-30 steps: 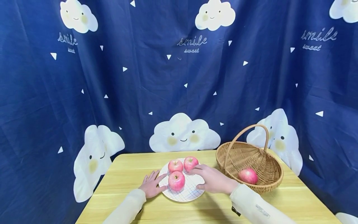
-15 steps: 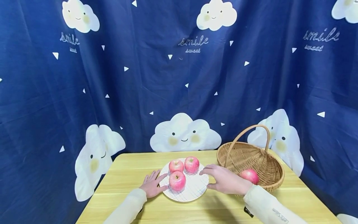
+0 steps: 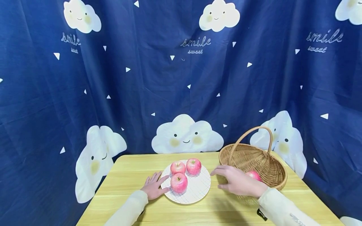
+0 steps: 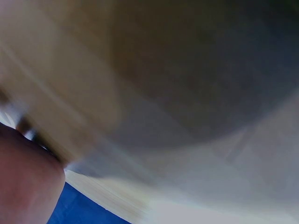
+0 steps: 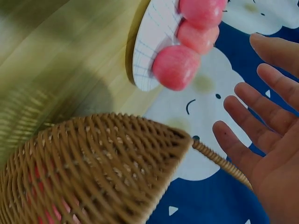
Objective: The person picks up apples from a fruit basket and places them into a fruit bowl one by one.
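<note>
Three red apples sit together on a round white plate with a grid pattern: a front apple, a back left apple and a back right apple. My left hand rests at the plate's left edge, fingers spread, thumb and forefinger by the rim. Between the plate and the wicker basket, my right hand hovers with relaxed fingers and holds nothing. It partly hides one more apple inside the basket. In the right wrist view the fingers are extended, apart from the basket.
The basket's tall arched handle rises at the table's right side. A light wooden table carries everything. Behind it hangs a dark blue curtain with white clouds. The left wrist view is mostly blurred and dark.
My right hand has moved right, from over the plate beside the back right apple to in front of the basket. The left hand and the apples on the plate stay put.
</note>
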Action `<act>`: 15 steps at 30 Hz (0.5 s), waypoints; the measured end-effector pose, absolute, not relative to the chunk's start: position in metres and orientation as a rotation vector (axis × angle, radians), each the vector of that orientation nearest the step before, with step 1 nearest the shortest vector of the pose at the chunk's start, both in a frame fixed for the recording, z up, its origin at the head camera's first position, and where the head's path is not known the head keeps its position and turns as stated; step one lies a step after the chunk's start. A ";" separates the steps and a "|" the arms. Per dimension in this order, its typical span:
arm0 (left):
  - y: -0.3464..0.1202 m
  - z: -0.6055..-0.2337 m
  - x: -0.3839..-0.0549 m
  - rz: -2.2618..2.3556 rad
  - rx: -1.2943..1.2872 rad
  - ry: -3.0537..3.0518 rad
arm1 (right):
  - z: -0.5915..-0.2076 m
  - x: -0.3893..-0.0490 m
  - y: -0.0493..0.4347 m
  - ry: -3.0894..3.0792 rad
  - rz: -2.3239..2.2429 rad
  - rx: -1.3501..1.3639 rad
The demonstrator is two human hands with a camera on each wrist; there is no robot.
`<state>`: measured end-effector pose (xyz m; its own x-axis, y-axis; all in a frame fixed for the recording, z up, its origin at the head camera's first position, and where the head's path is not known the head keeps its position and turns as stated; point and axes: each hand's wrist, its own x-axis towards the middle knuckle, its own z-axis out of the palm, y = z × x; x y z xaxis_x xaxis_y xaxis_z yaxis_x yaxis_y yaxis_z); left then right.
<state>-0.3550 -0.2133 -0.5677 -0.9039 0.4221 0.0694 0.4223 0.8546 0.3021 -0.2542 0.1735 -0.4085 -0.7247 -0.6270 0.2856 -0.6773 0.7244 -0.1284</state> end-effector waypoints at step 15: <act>-0.215 -0.579 -0.362 -0.489 -0.683 -3.001 | -0.399 -0.249 0.206 -2.701 0.352 1.013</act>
<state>-0.3621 -0.2152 -0.5787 -0.9037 0.4179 0.0929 0.4258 0.8548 0.2966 -0.2488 0.2056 -0.3992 -0.7328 -0.6105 0.3006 -0.6671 0.7315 -0.1406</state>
